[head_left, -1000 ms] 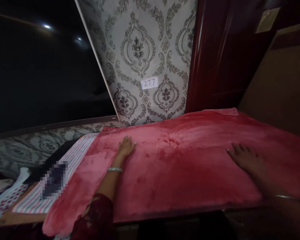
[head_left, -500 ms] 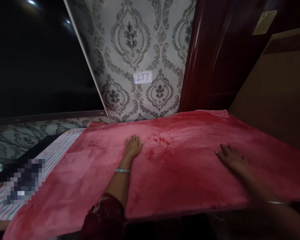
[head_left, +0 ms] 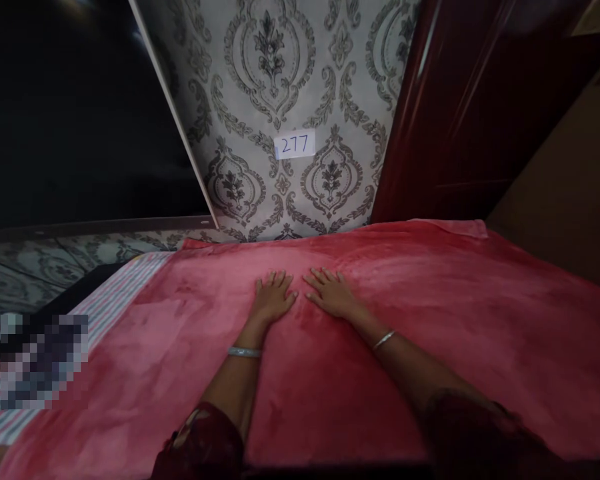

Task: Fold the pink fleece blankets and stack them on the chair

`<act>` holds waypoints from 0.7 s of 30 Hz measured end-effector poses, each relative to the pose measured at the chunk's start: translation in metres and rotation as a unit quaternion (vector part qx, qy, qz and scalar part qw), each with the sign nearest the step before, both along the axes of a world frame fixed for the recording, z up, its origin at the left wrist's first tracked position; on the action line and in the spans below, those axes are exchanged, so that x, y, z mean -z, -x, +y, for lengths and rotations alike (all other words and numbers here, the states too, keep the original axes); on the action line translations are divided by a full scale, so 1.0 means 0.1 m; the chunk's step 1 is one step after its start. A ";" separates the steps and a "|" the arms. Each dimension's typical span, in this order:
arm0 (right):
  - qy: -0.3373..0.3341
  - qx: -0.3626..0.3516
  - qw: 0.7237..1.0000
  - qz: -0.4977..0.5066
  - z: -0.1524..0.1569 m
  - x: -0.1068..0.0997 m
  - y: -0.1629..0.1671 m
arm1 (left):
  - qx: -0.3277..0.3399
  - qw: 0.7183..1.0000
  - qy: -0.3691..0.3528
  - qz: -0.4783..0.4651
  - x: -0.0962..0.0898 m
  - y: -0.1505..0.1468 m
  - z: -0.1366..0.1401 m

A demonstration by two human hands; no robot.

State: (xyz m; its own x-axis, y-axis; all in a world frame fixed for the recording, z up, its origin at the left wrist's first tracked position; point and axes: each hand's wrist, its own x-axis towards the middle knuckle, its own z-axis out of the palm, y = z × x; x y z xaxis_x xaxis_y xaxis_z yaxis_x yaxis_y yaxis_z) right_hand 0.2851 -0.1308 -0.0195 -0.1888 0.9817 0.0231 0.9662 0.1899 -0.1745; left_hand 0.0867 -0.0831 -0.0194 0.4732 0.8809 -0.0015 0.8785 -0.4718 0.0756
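Observation:
A plush pinkish-red blanket (head_left: 300, 387) lies spread over the surface before me, with lighter and darker patches in its pile. My left hand (head_left: 274, 297) rests palm down on it near the middle, fingers spread. Close beside it on the right, my right hand (head_left: 331, 293) lies flat on the same blanket, its fingers also apart. A narrow gap separates the two hands, and neither holds anything. Each wrist wears a bracelet.
Striped cloth (head_left: 125, 293) shows past the blanket's left side. A large dark screen (head_left: 80, 120) stands at the back left. Behind are patterned wallpaper (head_left: 270, 80) with a paper label (head_left: 295, 144) reading 277, and a dark red wooden panel (head_left: 460, 120).
My right hand has come in from the right across the blanket, beside my left hand. The left hand stays nearly in place. The view has shifted slightly.

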 end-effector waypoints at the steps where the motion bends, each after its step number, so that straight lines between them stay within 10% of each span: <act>1: -0.001 0.000 1.000 -0.007 0.01 0.02 0.01 | -0.004 1.000 0.006 0.005 0.00 -0.01 0.00; 21: 0.023 0.048 0.999 -0.011 0.10 0.09 -0.51 | -0.002 1.000 -0.001 -0.008 0.04 0.01 0.02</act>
